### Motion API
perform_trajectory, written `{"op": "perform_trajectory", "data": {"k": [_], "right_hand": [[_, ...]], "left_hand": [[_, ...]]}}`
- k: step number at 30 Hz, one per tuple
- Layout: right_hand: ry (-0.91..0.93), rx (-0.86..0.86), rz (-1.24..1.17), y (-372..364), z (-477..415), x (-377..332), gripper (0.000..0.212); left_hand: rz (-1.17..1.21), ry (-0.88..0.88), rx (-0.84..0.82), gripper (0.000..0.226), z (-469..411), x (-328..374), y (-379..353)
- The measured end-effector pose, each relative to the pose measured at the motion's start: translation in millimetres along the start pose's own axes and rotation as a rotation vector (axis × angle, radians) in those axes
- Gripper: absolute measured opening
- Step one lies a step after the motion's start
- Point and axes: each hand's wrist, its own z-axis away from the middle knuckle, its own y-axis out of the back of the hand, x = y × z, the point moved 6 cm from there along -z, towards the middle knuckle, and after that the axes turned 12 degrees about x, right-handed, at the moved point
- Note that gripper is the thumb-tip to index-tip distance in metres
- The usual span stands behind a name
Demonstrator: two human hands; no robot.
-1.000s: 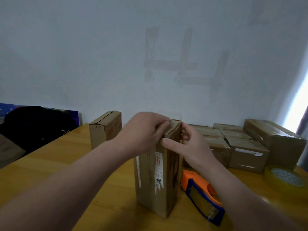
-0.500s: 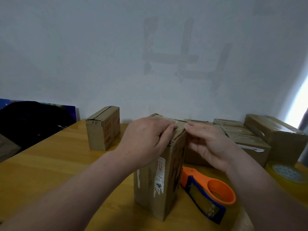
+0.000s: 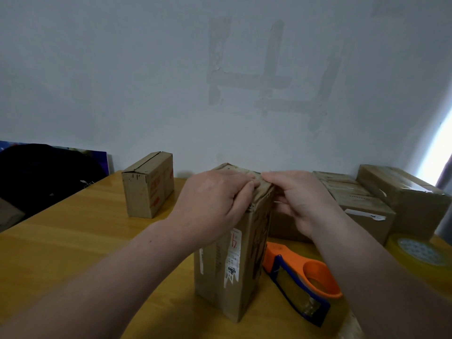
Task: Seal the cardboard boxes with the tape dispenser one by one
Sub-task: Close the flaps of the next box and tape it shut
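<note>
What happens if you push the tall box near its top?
It would probably tip, since the tall box stands on its narrow end. The left hand and right hand gripping its top likely steady it. The table looks glossy, so it might slide.

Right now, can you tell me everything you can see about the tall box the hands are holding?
The tall box is brown, worn-looking cardboard, standing upright on the yellow wooden table with one corner edge toward the camera. White labels are stuck on its near face, one with red writing; the other face shows dark print. The left hand and right hand grip its top end, fingers over the flaps. The tape dispenser lies close beside its right side.
</note>
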Motion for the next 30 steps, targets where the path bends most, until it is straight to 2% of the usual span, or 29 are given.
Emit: {"op": "perform_trajectory", "data": {"k": [9, 14, 16, 18, 19, 20, 22, 23, 25, 26, 28, 30], "right_hand": [[0.377, 0.169, 0.328, 3, -1, -15, 0.047], [0.503, 0.238, 0.496, 6, 3, -29, 0.062], [0.62, 0.324, 0.527, 12, 7, -43, 0.054], [0.818, 0.355, 0.572, 8, 17, -63, 0.033], [0.899, 0.293, 0.602, 1, 21, -71, 0.02], [0.95, 0.194, 0.663, -9, 21, -74, 0.014], [0.945, -0.011, 0.847, -28, 16, -69, 0.019], [0.895, -0.075, 0.92, -34, 12, -65, 0.02], [0.791, -0.142, 0.965, -38, 7, -62, 0.025], [0.752, -0.156, 0.963, -37, 5, -62, 0.027], [0.724, -0.164, 0.975, -38, 4, -62, 0.033], [0.723, -0.16, 0.989, -39, 5, -61, 0.037]], "left_hand": [[-0.021, -0.012, -0.026, 0.049, -1, -1, 2], [-0.002, 0.092, -0.157, 0.062, -4, -8, 0], [0.034, 0.143, -0.142, 0.054, -6, -12, 2], [0.072, 0.224, -0.045, 0.027, -9, -18, 9], [0.082, 0.272, 0.023, 0.017, -9, -22, 14], [0.083, 0.321, 0.081, 0.017, -9, -25, 18], [0.026, 0.399, 0.143, 0.034, -9, -31, 21], [-0.022, 0.45, 0.138, 0.05, -9, -37, 20], [-0.026, 0.638, 0.033, 0.088, -7, -56, 13], [0.053, 0.749, -0.047, 0.102, -4, -65, 7], [0.285, 0.905, -0.208, 0.11, 3, -74, -5], [0.421, 0.928, -0.319, 0.099, 7, -74, -13]]}}
